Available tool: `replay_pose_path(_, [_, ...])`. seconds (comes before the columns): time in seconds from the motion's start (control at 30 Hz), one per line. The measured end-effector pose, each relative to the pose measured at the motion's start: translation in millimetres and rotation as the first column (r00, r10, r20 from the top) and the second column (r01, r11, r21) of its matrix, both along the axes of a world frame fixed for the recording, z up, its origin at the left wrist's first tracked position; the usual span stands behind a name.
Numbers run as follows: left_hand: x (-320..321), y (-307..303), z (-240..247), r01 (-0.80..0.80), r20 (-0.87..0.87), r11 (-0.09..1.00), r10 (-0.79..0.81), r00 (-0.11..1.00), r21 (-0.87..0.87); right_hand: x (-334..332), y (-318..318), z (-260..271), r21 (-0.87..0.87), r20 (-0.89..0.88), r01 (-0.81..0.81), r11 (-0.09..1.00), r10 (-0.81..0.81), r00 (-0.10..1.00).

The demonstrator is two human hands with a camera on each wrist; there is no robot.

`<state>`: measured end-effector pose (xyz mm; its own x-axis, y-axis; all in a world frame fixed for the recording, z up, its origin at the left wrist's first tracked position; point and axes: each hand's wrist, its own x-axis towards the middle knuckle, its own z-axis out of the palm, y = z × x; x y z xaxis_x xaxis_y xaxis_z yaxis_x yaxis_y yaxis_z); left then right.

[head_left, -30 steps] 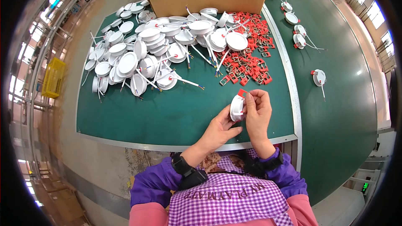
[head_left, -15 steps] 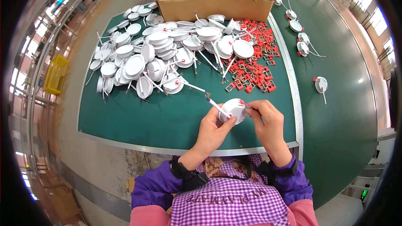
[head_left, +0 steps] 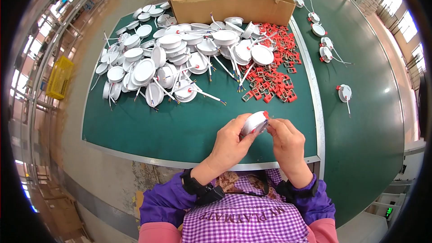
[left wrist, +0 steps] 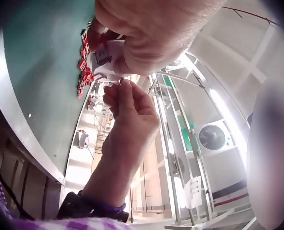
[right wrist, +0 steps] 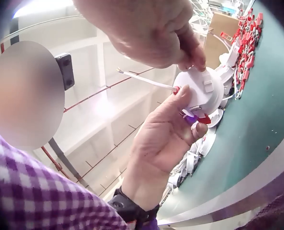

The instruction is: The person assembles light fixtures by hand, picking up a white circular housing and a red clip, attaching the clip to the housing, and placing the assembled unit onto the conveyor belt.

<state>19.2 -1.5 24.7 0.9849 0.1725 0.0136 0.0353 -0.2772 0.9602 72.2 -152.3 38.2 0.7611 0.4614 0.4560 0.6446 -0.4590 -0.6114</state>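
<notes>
In the head view my left hand [head_left: 228, 143] grips a round white downlight [head_left: 252, 124] by its side, tilted above the table. A red clip [head_left: 265, 115] shows at its right rim, where the thumb and fingertips of my right hand [head_left: 288, 146] pinch. The fingers mostly hide what lies between them. From the right wrist, the white cable [right wrist: 149, 82] sticks out of the downlight, and my left thumb presses on its back beside the cable's red grommet [right wrist: 176, 90]. Another red clip [right wrist: 205, 119] sits by a coiled spring [right wrist: 195, 109] near my left fingertips.
Many white downlights [head_left: 144, 70] with cables are heaped on the green table [head_left: 135, 130]. Red clips [head_left: 270, 85] lie in a pile to their right. Behind stands a cardboard box [head_left: 234, 9]. Several downlights lie along the green belt [head_left: 360, 153] at right.
The downlight has turned in my left hand, from showing its back with the cable to a tilted, more edge-on pose. My right hand has moved slightly right and stays at its rim.
</notes>
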Motion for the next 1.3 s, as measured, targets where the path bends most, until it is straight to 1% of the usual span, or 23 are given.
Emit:
replay_pose_path(0.1, [1.9, 3.1, -0.1, 0.051, -0.031, 0.999, -0.052, 0.998, -0.020, -0.4, 0.6, -1.6, 0.014, 0.023, 0.007, 1.000, -0.007, 1.000])
replay_pose_path(0.17, [2.0, 2.9, -1.9, 0.068, -0.028, 0.998, -0.068, 0.997, -0.013, -3.2, 1.0, -1.2, 0.025, -0.041, 0.033, 0.999, -0.032, 0.999])
replay_pose_path(0.27, [2.6, 1.4, -1.1, 0.031, 0.050, 0.996, -0.027, 0.998, -0.083, 1.9, 0.4, 3.2, 0.083, -0.102, 0.034, 0.996, -0.026, 0.994])
replay_pose_path(0.33, [0.2, 3.0, 2.5, 0.074, 0.010, 0.981, -0.073, 0.997, -0.181, 5.0, -3.4, 2.6, 0.189, -0.281, 0.088, 0.978, -0.032, 0.959])
replay_pose_path(0.37, [-1.1, 3.1, 0.6, 0.081, 0.054, 0.987, -0.074, 0.996, -0.141, 4.3, -5.3, -0.1, 0.260, -0.373, 0.106, 0.960, -0.002, 0.928])
replay_pose_path(0.4, [-3.1, 5.6, 5.7, 0.122, -0.011, 0.987, -0.124, 0.992, -0.104, 2.9, -9.7, 0.1, 0.246, -0.409, 0.092, 0.965, 0.018, 0.912])
replay_pose_path(0.47, [-5.2, 8.7, 8.3, 0.182, 0.006, 0.972, -0.183, 0.983, -0.149, -2.3, -8.4, 17.2, 0.345, -0.602, 0.186, 0.920, 0.065, 0.796])
replay_pose_path(0.5, [-6.9, 9.6, 10.0, 0.169, -0.001, 0.975, -0.171, 0.985, -0.142, -1.3, -13.3, 20.1, 0.376, -0.701, 0.177, 0.910, 0.155, 0.696])
replay_pose_path(0.57, [-8.1, 9.0, 14.5, 0.250, 0.022, 0.948, -0.250, 0.968, -0.196, -0.4, -20.3, 26.5, 0.353, -0.719, 0.138, 0.925, 0.174, 0.673])
replay_pose_path(0.6, [-8.5, 9.1, 16.8, 0.248, 0.023, 0.949, -0.248, 0.969, -0.194, -0.6, -21.9, 29.7, 0.328, -0.735, 0.108, 0.939, 0.182, 0.653])
replay_pose_path(0.67, [-9.3, 7.4, 19.3, 0.293, -0.020, 0.924, -0.307, 0.951, -0.246, -1.4, -22.7, 31.9, 0.301, -0.739, 0.118, 0.946, 0.153, 0.656])
replay_pose_path(0.73, [-11.2, 4.2, 16.9, 0.297, -0.027, 0.932, -0.309, 0.951, -0.207, -2.6, -25.1, 29.1, 0.299, -0.757, 0.141, 0.944, 0.145, 0.637])
replay_pose_path(0.83, [-5.7, 1.6, 9.9, 0.266, -0.068, 0.919, -0.297, 0.952, -0.291, 3.9, -30.3, 16.4, 0.299, -0.793, 0.126, 0.946, 0.173, 0.584])
replay_pose_path(0.93, [5.2, 9.0, 6.4, 0.343, -0.058, 0.890, -0.376, 0.925, -0.301, 22.1, -50.2, -0.3, 0.322, -0.766, 0.149, 0.935, 0.164, 0.622])
replay_pose_path(0.97, [8.2, 19.6, 4.6, 0.240, 0.090, 0.970, -0.243, 0.966, 0.046, 33.5, -60.1, -1.9, 0.271, -0.722, 0.220, 0.937, 0.047, 0.691])
replay_pose_path(1.0, [11.5, 30.6, 5.0, 0.056, 0.276, 0.932, -0.162, 0.947, 0.357, 50.7, -79.0, -9.9, 0.233, -0.655, 0.287, 0.929, -0.068, 0.753])
replay_pose_path(1.07, [16.6, 68.9, 14.3, -0.144, 0.264, 0.739, -0.048, 0.963, 0.658, 83.7, -125.5, -16.5, 0.178, -0.585, 0.442, 0.879, -0.267, 0.766])
replay_pose_path(1.1, [15.3, 83.5, 12.5, -0.191, 0.225, 0.637, 0.028, 0.974, 0.747, 97.6, -148.6, -19.1, 0.124, -0.569, 0.513, 0.849, -0.363, 0.738])
replay_pose_path(1.13, [14.8, 96.1, 7.0, -0.223, 0.195, 0.519, 0.110, 0.975, 0.825, 109.7, -169.8, -27.7, 0.119, -0.565, 0.527, 0.842, -0.379, 0.733])
replay_pose_path(1.2, [19.6, 113.2, -7.2, -0.237, 0.203, 0.308, 0.139, 0.969, 0.921, 126.1, -200.4, -41.9, 0.040, -0.444, 0.684, 0.728, -0.600, 0.665])
replay_pose_path(1.23, [24.9, 125.8, -23.0, -0.234, 0.204, 0.344, 0.120, 0.972, 0.909, 122.9, -196.3, -34.0, -0.074, -0.255, 0.713, 0.697, -0.705, 0.662])
replay_pose_path(1.27, [30.1, 132.6, -34.6, -0.225, 0.202, 0.378, 0.101, 0.974, 0.898, 120.3, -189.0, -32.0, -0.077, -0.249, 0.717, 0.693, -0.710, 0.659])
replay_pose_path(1.3, [33.3, 129.5, -31.3, -0.240, 0.222, 0.336, 0.092, 0.971, 0.911, 118.0, -179.1, -32.1, -0.052, -0.007, 0.694, 0.718, -0.695, 0.719])
